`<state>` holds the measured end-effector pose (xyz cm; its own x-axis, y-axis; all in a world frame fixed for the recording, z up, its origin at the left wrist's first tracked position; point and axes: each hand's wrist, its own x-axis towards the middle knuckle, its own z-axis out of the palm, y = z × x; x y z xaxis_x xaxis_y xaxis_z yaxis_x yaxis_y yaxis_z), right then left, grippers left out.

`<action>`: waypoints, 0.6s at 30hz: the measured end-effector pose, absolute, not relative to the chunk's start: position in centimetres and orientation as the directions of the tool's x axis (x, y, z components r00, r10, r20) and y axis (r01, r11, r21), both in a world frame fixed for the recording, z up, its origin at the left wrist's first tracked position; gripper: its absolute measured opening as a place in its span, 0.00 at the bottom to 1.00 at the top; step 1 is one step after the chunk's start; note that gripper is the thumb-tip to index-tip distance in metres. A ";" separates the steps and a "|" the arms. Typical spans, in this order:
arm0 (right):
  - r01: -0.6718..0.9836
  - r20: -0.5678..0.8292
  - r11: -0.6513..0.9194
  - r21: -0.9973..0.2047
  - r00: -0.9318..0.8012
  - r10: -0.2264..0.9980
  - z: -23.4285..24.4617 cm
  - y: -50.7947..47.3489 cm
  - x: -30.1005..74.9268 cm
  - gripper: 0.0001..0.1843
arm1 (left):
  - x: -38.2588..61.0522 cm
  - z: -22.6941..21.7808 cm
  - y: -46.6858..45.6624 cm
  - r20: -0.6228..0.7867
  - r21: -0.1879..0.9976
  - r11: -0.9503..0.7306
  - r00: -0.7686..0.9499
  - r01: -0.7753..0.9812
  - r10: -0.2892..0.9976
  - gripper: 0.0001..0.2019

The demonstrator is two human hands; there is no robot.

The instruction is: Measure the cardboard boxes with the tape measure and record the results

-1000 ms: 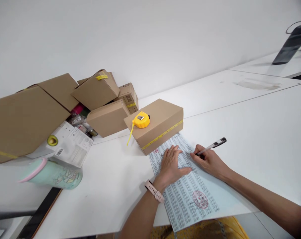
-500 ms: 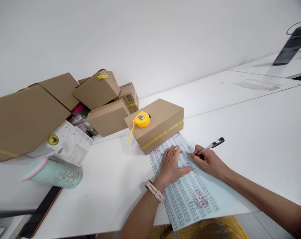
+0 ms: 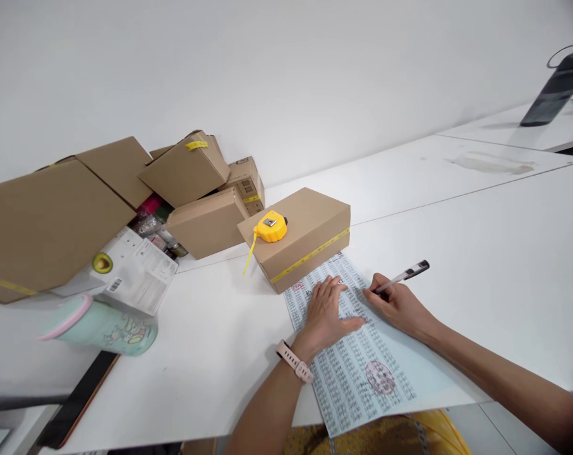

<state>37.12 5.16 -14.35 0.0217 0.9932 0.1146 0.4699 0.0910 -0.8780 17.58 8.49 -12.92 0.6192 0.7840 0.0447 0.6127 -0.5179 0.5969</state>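
Note:
My left hand lies flat with fingers spread on a pale blue printed sheet that rests on the white table. My right hand is closed round a pen, its tip touching the sheet beside my left thumb. Just beyond both hands stands a brown cardboard box with yellow tape along its side. A yellow tape measure sits on the box's top, its tape end hanging over the left edge.
A heap of several cardboard boxes fills the far left, with a white printed packet leaning out of it. A mint-green tumbler lies at the left. A dark monitor stands at the far right.

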 end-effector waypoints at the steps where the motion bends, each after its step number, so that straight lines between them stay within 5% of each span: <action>1: 0.470 0.118 0.093 -0.878 0.023 0.993 -14.3 5.2 37.1 0.18 | 17.6 -12.9 8.5 0.045 0.596 -0.518 0.619 0.613 0.784 0.32; 18: 0.459 0.106 0.081 -0.885 0.030 0.994 -14.3 5.2 37.1 0.17 | 17.6 -12.8 8.4 0.027 0.589 -0.515 0.621 0.623 0.783 0.32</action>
<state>37.08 5.21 -14.33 0.0295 0.9939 0.1061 0.4592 0.0808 -0.8847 17.63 8.45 -12.77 0.6211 0.7833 0.0273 0.6230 -0.5145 0.5892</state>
